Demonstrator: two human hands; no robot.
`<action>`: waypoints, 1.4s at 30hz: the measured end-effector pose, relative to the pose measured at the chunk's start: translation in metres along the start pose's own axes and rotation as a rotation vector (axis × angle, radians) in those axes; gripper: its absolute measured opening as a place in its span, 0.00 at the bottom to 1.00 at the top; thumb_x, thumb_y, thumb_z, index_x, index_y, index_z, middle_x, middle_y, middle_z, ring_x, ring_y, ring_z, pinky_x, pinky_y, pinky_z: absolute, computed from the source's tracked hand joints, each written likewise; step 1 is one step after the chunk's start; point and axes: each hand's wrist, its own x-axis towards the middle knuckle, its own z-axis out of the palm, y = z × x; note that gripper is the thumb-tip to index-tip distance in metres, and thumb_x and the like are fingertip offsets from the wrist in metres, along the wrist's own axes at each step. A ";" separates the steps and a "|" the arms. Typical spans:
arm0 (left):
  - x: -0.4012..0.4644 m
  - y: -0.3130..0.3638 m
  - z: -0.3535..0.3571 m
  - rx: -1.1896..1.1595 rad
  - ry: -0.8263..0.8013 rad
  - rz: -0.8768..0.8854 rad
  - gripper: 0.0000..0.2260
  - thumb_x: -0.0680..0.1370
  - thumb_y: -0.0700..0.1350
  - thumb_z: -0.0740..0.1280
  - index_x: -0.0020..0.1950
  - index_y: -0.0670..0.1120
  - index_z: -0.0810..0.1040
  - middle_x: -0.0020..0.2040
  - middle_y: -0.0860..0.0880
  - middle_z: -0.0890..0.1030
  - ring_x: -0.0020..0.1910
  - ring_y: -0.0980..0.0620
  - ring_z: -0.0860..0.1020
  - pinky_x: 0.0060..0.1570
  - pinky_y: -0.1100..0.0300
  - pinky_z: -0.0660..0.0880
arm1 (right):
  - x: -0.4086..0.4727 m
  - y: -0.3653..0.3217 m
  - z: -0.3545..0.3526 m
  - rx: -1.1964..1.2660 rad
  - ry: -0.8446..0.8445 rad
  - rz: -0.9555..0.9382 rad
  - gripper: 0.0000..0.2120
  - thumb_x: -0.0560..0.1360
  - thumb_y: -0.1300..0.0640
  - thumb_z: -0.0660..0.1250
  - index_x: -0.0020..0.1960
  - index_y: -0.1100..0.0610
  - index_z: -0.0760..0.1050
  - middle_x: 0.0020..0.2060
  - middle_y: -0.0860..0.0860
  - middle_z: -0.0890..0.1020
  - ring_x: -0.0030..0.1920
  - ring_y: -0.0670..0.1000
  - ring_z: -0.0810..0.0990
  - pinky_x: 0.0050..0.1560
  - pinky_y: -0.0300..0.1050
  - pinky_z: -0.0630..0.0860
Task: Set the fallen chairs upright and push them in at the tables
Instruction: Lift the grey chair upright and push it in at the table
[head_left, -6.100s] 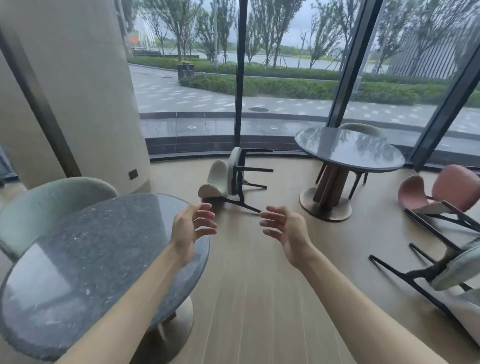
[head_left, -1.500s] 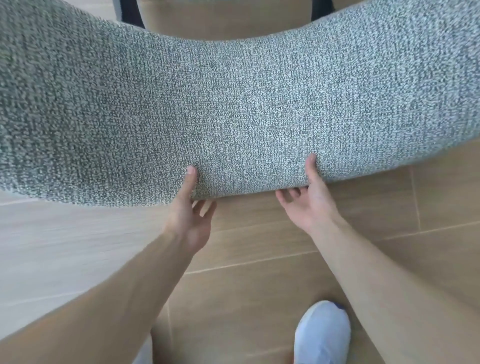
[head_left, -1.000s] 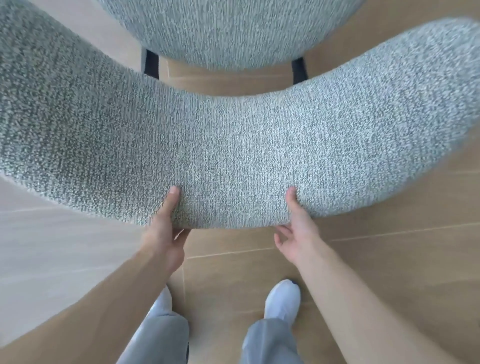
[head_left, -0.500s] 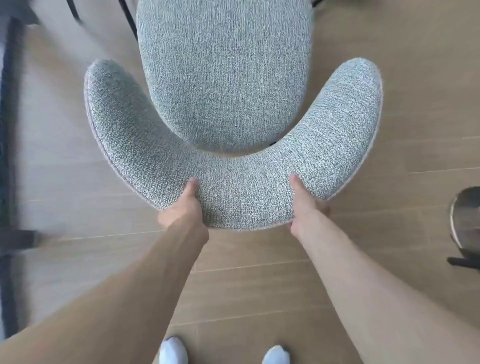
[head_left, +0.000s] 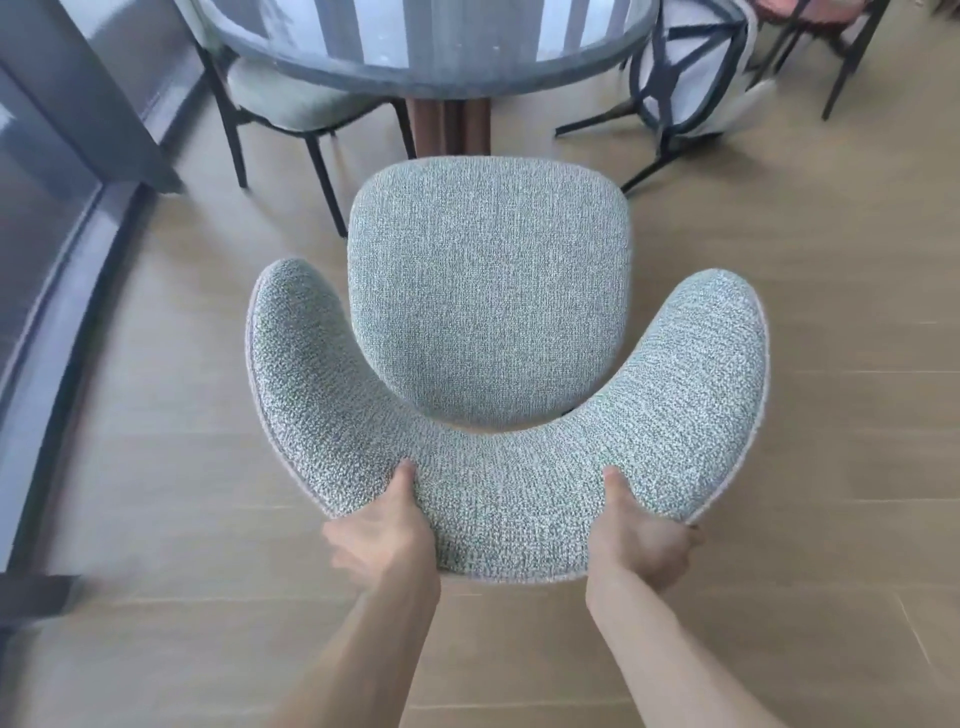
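A grey-green upholstered chair (head_left: 488, 312) stands upright on the wooden floor right in front of me, its seat facing a round grey table (head_left: 431, 57). My left hand (head_left: 387, 525) grips the curved backrest left of its middle, thumb on top. My right hand (head_left: 636, 535) grips the same backrest to the right, thumb on top, fingers wrapped behind it. The chair's front edge is just short of the table's rim. Its legs are hidden under the seat.
Another grey-green chair (head_left: 291, 98) is tucked under the table at the left. A fallen pale chair with black legs (head_left: 685, 78) lies right of the table, a pink chair (head_left: 821, 15) beyond it. Dark window framing (head_left: 78, 104) runs along the left.
The chair's backrest came up from low in front of me and the chair now stands upright. The table has come into view ahead. Both hands keep their grip on the backrest.
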 end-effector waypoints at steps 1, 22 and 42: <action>0.000 0.011 0.010 -0.004 -0.005 0.016 0.37 0.59 0.58 0.82 0.58 0.38 0.75 0.45 0.43 0.78 0.44 0.41 0.78 0.51 0.50 0.77 | 0.001 -0.012 0.007 -0.002 -0.004 -0.010 0.38 0.65 0.40 0.79 0.59 0.67 0.70 0.53 0.66 0.81 0.51 0.65 0.82 0.52 0.59 0.80; 0.013 0.236 0.200 0.368 0.006 0.351 0.25 0.73 0.49 0.70 0.63 0.37 0.68 0.58 0.40 0.81 0.59 0.39 0.80 0.59 0.49 0.76 | 0.044 -0.253 0.180 -0.152 0.039 -0.249 0.29 0.73 0.50 0.72 0.63 0.68 0.69 0.58 0.64 0.81 0.57 0.63 0.81 0.51 0.52 0.77; 0.016 0.273 0.246 0.432 0.051 0.250 0.30 0.71 0.56 0.73 0.61 0.36 0.70 0.56 0.36 0.81 0.57 0.36 0.80 0.57 0.48 0.76 | 0.055 -0.293 0.226 -0.249 0.018 -0.157 0.27 0.74 0.49 0.69 0.62 0.69 0.68 0.56 0.66 0.81 0.55 0.66 0.82 0.52 0.56 0.79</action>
